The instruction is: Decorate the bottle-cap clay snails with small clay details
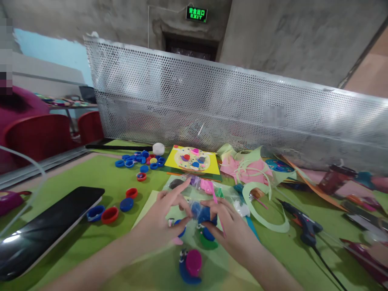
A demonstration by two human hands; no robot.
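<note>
Near the middle of the table, my right hand [226, 220] has its fingers closed round a blue lump in clear plastic [206, 214], and a thin pink stick [214, 191] lies against it. Opposite it, my left hand [169, 212] pinches the left side of the clear plastic. Below the hands sits a dark blue clay figure with white eyes [188, 277] and a magenta cap [193, 262] on it. A green clay piece [207, 242] with a blue part shows under my right hand. Pink clay [207, 186] in clear plastic lies just beyond my hands.
A yellow card with a decorated disc [171, 157] lies at the back, blue caps [129, 163] to its left. A black phone-like object [48, 226] is at left. Paper scraps [248, 171] and a glue gun [303, 224] lie right. A perforated metal screen [194, 101] stands behind.
</note>
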